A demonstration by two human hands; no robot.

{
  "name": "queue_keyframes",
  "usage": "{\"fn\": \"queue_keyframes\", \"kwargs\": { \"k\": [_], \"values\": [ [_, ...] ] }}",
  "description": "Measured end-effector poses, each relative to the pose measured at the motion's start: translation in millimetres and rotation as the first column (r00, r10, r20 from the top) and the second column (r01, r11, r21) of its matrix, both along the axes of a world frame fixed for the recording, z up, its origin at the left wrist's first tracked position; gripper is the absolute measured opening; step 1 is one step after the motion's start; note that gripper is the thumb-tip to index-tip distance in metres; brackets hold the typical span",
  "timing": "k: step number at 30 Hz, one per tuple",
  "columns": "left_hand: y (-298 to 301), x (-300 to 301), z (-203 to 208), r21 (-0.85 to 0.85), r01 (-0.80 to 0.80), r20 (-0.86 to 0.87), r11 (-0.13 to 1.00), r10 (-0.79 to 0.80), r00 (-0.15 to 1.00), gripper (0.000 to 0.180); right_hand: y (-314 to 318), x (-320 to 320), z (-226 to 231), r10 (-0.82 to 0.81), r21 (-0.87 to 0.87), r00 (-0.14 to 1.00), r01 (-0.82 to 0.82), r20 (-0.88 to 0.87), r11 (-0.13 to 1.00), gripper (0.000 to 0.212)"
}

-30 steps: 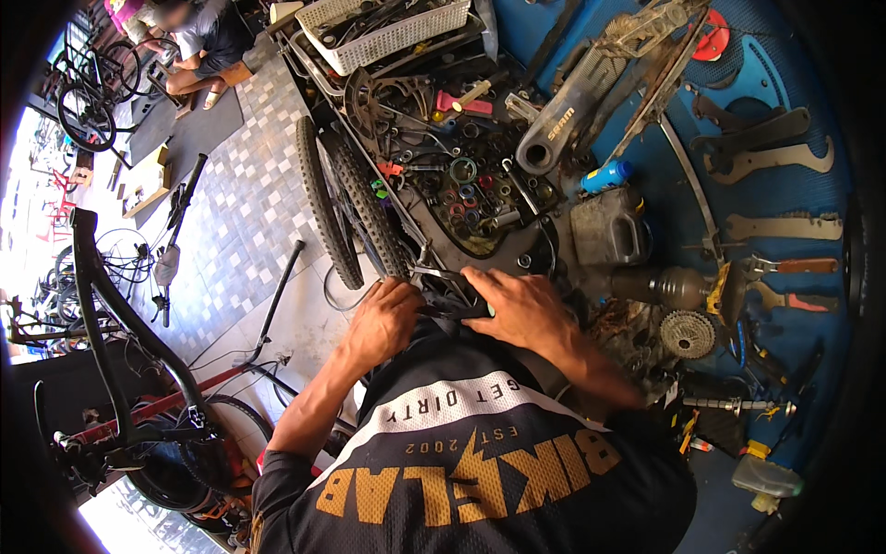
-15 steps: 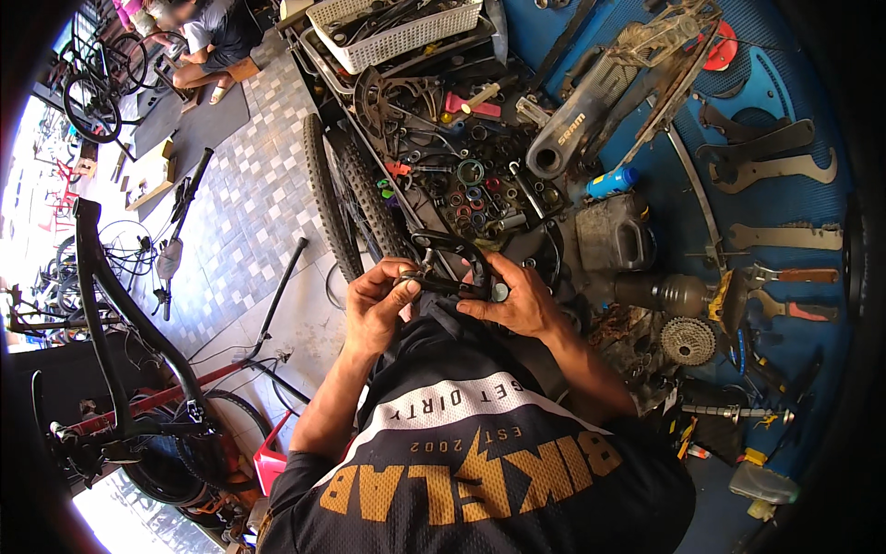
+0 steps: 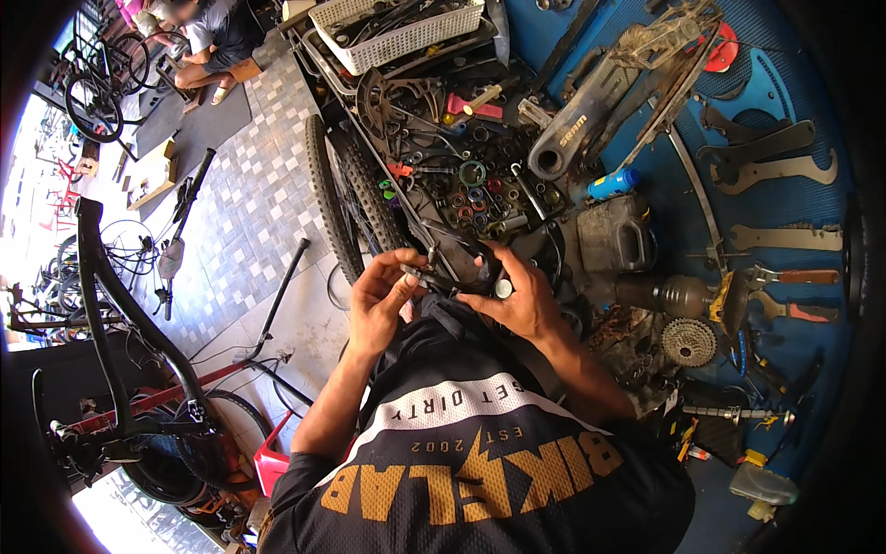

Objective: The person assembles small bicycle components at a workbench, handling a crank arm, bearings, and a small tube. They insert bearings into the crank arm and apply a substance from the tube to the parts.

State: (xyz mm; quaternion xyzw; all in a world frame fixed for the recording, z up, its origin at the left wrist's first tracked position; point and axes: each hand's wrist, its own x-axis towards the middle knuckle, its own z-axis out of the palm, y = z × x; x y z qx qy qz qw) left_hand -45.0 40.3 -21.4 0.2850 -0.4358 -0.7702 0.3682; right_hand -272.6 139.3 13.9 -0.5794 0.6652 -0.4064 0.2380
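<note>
In front of my chest, both hands are on a dark, curved bicycle part point(image 3: 452, 277) with slim arms; its exact kind is unclear. My left hand point(image 3: 380, 300) pinches its left end between thumb and fingertips. Wrapped around the other end is my right hand point(image 3: 524, 300), thumb below and fingers above. A small round silver piece point(image 3: 503, 288) shows against the right hand; whether it belongs to the part, I cannot tell. Just beyond the hands lie knobbly bicycle tyres point(image 3: 334, 198) and a workbench spread with small rings and fittings point(image 3: 475, 198).
A white basket point(image 3: 397, 46) of parts stands at the bench's far end. To the right are a crank arm point(image 3: 577, 138), a blue bottle point(image 3: 613, 184), a sprocket cassette point(image 3: 690, 342) and hanging wrenches point(image 3: 775, 171). A black bicycle frame point(image 3: 138, 295) stands left; another person point(image 3: 217, 55) crouches far left.
The dark part has been tilted, so its open loop shows less now. Both hands keep their grip and have shifted only slightly.
</note>
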Motion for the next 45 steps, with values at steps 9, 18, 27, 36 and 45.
{"fn": "queue_keyframes", "kwargs": {
  "k": [9,18,27,36,45],
  "values": [
    [21.4,-24.6,-4.5,0.357,0.079,-0.284,0.931,0.028,0.958,0.082,-0.4,13.3,-1.3,0.016,-0.107,0.896,-0.071,-0.444,0.992,0.074],
    [10.5,-35.4,-9.5,0.179,-0.091,-0.037,0.980,0.099,0.994,0.075,1.6,22.5,2.2,0.196,-0.036,0.905,-0.226,-0.376,0.974,0.046],
    [-2.3,-19.0,-1.8,-0.356,-0.132,0.313,0.925,0.251,0.916,0.094,-12.8,7.0,18.9,0.115,-0.141,0.892,-0.195,-0.438,0.971,0.047],
    [0.3,-17.3,-10.1,-0.683,-0.059,0.427,0.728,0.463,0.777,0.099,-21.9,21.5,22.3,0.187,-0.024,0.864,-0.223,-0.467,0.974,0.053],
    [2.1,-12.8,-18.2,-0.544,-0.093,0.460,0.834,0.389,0.799,0.099,-13.4,-13.3,4.6,0.213,0.072,0.809,-0.300,0.548,0.951,0.059]
  ]
}}
